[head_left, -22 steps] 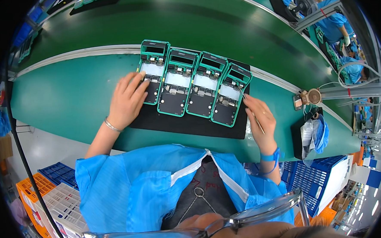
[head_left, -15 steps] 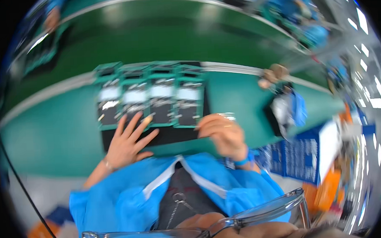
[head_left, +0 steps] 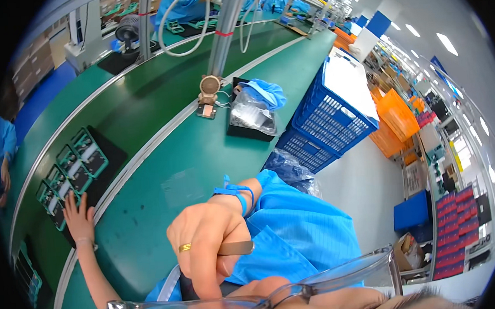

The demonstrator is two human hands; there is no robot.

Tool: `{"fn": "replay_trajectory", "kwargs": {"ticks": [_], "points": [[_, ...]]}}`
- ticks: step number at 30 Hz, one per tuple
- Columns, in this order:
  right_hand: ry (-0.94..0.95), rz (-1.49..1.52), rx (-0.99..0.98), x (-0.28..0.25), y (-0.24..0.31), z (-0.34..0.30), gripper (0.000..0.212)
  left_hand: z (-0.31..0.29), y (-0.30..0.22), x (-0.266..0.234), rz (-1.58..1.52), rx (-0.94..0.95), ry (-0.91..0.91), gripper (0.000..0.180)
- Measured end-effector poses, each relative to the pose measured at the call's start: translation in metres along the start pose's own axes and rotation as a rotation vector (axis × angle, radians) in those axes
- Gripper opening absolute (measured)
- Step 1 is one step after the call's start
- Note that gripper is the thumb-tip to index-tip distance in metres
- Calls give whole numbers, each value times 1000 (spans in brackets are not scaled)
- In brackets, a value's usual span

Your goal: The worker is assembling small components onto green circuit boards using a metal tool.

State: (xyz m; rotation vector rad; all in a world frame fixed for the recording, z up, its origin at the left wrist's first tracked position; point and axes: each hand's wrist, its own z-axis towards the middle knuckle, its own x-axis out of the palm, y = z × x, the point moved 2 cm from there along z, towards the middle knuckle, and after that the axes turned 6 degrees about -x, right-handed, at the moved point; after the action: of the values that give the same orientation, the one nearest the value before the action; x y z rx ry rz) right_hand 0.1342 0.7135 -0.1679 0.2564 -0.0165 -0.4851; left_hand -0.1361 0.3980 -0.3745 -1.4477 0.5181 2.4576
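Four units (head_left: 75,167) on the mat (head_left: 112,161), a tool (head_left: 238,248) in the right hand (head_left: 207,235)

Any print on the units is too small to read. They lie side by side on the black mat, which rests on the dark green belt (head_left: 160,89) just beyond the pale rail (head_left: 145,151). Each unit's long axis runs across the belt, from the mat's far edge toward its near edge; the row runs lengthwise, leaving a bare black strip along the mat's near edge and right end.

The person's left hand (head_left: 80,222) reaches across the rail with fingers spread apart, tips at the near ends of the units by the mat's left end; whether they press on them cannot be told.

The right hand, wearing a ring (head_left: 185,247), is raised close to the chest, its fingers clamped on the flat metal tool. The tool lies roughly level, its blunt end pointing right; the other end is hidden in the grip. At the right edge of the green surface (head_left: 164,164), a black bin (head_left: 249,133) stands beside blue crates (head_left: 329,114)
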Motion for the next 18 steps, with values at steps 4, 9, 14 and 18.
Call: {"fn": "replay_trajectory", "kwargs": {"ticks": [4,9,14,18], "points": [[11,-63,51,13,28,-9,31,34,18,29,291,-522,275,48],[72,-90,21,0,40,2,31,76,-61,44,-181,-252,-219,50],[14,1,6,-9,32,-2,30,72,-164,6,-581,85,-192,46],[16,-4,12,-25,30,1,30,66,-165,27,-607,62,-75,45]]}}
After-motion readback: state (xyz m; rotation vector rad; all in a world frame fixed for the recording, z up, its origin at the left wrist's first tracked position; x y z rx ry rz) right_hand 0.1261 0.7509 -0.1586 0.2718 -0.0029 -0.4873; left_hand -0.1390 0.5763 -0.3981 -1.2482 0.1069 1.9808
